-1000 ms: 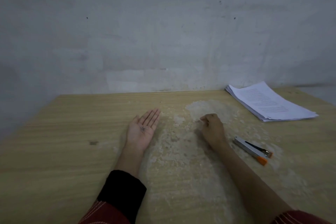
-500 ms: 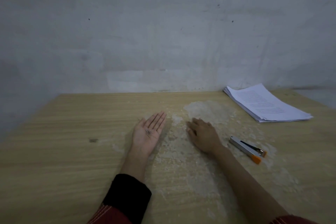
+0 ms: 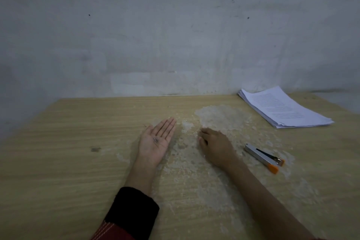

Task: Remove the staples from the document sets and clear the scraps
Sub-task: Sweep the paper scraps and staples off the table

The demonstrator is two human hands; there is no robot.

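Your left hand (image 3: 153, 147) lies palm up on the counter (image 3: 64, 161), its grip wide and fingers straight, with a few removed staples (image 3: 156, 139) loose in the palm. Your right hand (image 3: 215, 145) rests palm down just beside it, fingers loosely bent, holding nothing. The silver, orange-tipped stapler (image 3: 262, 156) lies near your right wrist. The stack of documents (image 3: 282, 109) sits at the far right.
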